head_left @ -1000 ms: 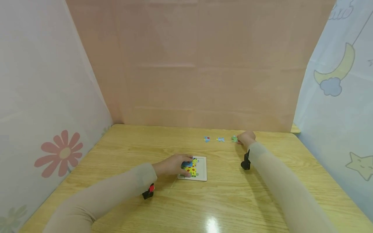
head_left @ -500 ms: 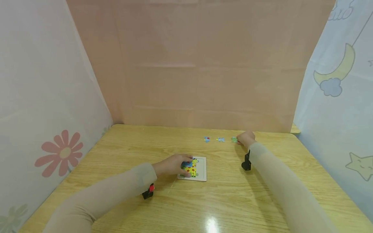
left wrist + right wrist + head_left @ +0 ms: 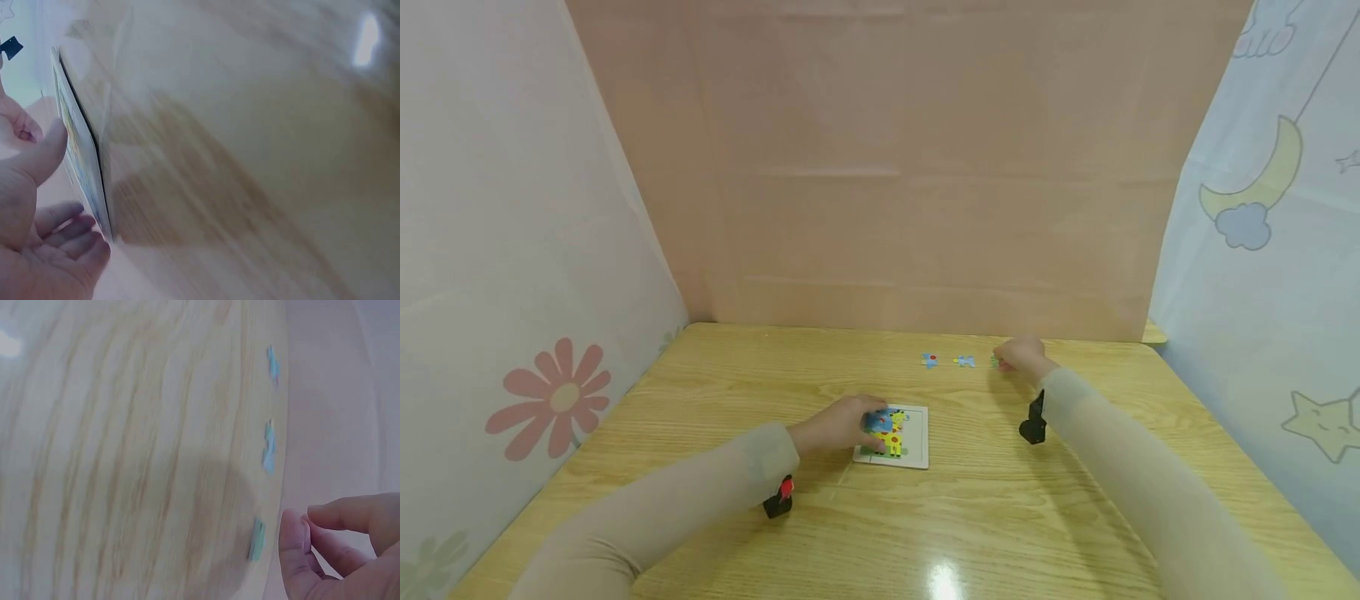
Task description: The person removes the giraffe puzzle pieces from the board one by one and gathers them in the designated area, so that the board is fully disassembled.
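Evidently, in the head view, the left grip (image 3: 838,425) lay over the left part of a white puzzle tray (image 3: 917,437), its thumb and fingers spread apart. The tray sat on the counter (image 3: 760,367), partly under that grip and partly to its right. Within the tray, a yellow giraffe picture (image 3: 891,441) with red spots and some blue and green filled the part beside the fingertips; farther right, the pale base showed. Well away, up and to the right of the left grip, the right grip (image 3: 1025,358) hung at the end of a row of loose pieces: a green piece (image 3: 996,362) partly hidden by its fingertips, then a blue-and-yellow piece (image 3: 966,362), then a blue piece (image 3: 929,361) with a red spot.

In the left wrist view, the tray appeared almost edge-on beside the left grip, with the thumb against its face and the relaxed fingers by its lower end; its contents were too slanted to read.

In the right wrist view, the green piece lay on the counter just beside the right grip, a gap between them, and the other two lay farther off. Thumb and forefinger nearly met; whether they pinched anything, I could not tell. The step in hand seemed to be getting hold of a loose piece while the left grip steadied the tray, and the next move probably called for a light pinch on the thin edge of the green piece
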Demonstrator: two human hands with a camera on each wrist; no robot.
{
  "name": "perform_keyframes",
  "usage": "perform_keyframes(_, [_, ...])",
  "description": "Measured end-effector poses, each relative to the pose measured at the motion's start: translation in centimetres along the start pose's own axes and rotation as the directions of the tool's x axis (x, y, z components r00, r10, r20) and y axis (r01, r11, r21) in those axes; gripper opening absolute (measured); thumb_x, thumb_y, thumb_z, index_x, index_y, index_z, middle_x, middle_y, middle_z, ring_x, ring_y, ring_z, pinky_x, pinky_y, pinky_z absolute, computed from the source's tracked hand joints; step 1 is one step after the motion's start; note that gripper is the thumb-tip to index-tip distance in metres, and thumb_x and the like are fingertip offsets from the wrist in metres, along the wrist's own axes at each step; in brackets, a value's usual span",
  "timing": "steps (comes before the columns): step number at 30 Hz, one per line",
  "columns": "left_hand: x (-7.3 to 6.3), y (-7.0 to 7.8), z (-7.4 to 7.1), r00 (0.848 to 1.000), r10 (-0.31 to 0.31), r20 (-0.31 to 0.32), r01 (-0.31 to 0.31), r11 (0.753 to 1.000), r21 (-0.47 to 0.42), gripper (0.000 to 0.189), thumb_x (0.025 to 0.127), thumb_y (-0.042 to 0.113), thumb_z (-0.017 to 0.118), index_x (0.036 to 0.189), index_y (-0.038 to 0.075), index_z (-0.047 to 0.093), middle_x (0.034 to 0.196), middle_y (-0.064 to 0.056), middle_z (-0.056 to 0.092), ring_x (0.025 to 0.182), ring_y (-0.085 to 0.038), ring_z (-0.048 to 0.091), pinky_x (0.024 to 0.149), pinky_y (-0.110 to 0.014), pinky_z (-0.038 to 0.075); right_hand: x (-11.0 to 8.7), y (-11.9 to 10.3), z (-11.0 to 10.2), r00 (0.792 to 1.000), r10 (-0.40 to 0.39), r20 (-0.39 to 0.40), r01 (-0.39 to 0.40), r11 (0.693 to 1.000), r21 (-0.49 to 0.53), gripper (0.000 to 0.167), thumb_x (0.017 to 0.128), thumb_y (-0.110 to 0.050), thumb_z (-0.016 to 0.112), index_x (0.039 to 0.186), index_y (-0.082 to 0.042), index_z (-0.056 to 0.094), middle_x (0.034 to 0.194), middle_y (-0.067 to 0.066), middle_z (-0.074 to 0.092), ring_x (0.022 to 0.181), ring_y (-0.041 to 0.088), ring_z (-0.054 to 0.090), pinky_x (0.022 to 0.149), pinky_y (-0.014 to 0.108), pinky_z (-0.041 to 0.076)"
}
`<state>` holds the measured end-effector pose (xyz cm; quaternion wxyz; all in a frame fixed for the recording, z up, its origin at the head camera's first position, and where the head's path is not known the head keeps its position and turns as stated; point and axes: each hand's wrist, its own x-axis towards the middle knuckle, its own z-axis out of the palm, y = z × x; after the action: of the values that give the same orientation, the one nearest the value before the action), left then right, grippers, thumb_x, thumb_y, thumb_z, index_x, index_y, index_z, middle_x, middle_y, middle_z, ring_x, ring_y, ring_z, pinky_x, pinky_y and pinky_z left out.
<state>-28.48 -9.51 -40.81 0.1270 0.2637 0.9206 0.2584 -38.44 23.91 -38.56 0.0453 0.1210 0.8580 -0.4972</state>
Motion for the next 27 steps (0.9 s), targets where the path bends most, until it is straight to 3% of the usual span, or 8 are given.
perform_keyframes(3, [0.1,0.0,0.3,0.998,-0.043,-0.036,0.041,0.998,-0.056,0.074,0.081,0.031,0.079,0.141,0.001,0.048,0.144,-0.013,0.05,0.136,-0.03,0.045,0.112,-0.044,0.038,-1.0,-0.8,0.9,0.998,-0.049,0.047,0.049,0.999,-0.005,0.04,0.091,-0.006,0.058,0.124,0.016,0.056,0.123,0.029,0.059,0.071,0.015,0.069,0.089,0.038,0.057])
perform_keyframes(5, [0.3,0.0,0.5,0.996,-0.074,-0.054,0.069,0.994,-0.08,0.073,0.082,0.031,0.078,0.141,0.001,0.047,0.145,-0.013,0.05,0.136,-0.03,0.044,0.112,-0.044,0.039,-1.6,-1.2,1.5,0.992,-0.09,0.089,0.092,0.996,-0.016,0.038,0.091,-0.005,0.058,0.123,0.017,0.057,0.126,0.03,0.058,0.075,0.017,0.069,0.088,0.038,0.057])
perform_keyframes(12, [0.4,0.7,0.6,0.988,-0.122,-0.09,0.113,0.989,-0.097,0.074,0.082,0.032,0.078,0.141,0.0,0.048,0.145,-0.015,0.049,0.136,-0.032,0.044,0.112,-0.045,0.038,-3.6,-2.4,4.3,0.97,-0.162,0.184,0.17,0.985,-0.03,0.03,0.091,-0.006,0.063,0.112,0.014,0.065,0.1,0.02,0.069,0.069,0.015,0.068,0.08,0.035,0.059])
perform_keyframes(16, [0.4,0.9,0.8,0.984,-0.134,-0.114,0.124,0.988,-0.091,0.073,0.081,0.031,0.079,0.139,-0.002,0.049,0.144,-0.016,0.05,0.135,-0.033,0.044,0.111,-0.045,0.039,-5.2,-2.8,6.2,0.953,-0.17,0.251,0.184,0.982,-0.034,0.026,0.09,-0.006,0.064,0.109,0.011,0.067,0.098,0.018,0.07,0.072,0.017,0.067,0.08,0.037,0.06])
perform_keyframes(20, [0.5,1.1,0.8,0.981,-0.144,-0.132,0.135,0.988,-0.071,0.07,0.081,0.031,0.078,0.137,-0.002,0.051,0.142,-0.016,0.052,0.133,-0.032,0.047,0.11,-0.044,0.04,-6.4,-3.0,8.0,0.934,-0.157,0.321,0.18,0.983,-0.042,0.023,0.089,-0.006,0.066,0.107,0.008,0.071,0.093,0.016,0.072,0.074,0.019,0.067,0.076,0.035,0.06])
perform_keyframes(27, [0.5,1.1,0.8,0.979,-0.145,-0.14,0.14,0.989,-0.049,0.07,0.08,0.03,0.08,0.136,-0.002,0.053,0.142,-0.015,0.052,0.134,-0.033,0.047,0.11,-0.045,0.04,-7.6,-3.2,10.8,0.915,-0.114,0.387,0.151,0.986,-0.068,0.013,0.087,-0.004,0.068,0.092,0.006,0.073,0.073,0.009,0.07,0.061,0.014,0.066,0.064,0.03,0.06])
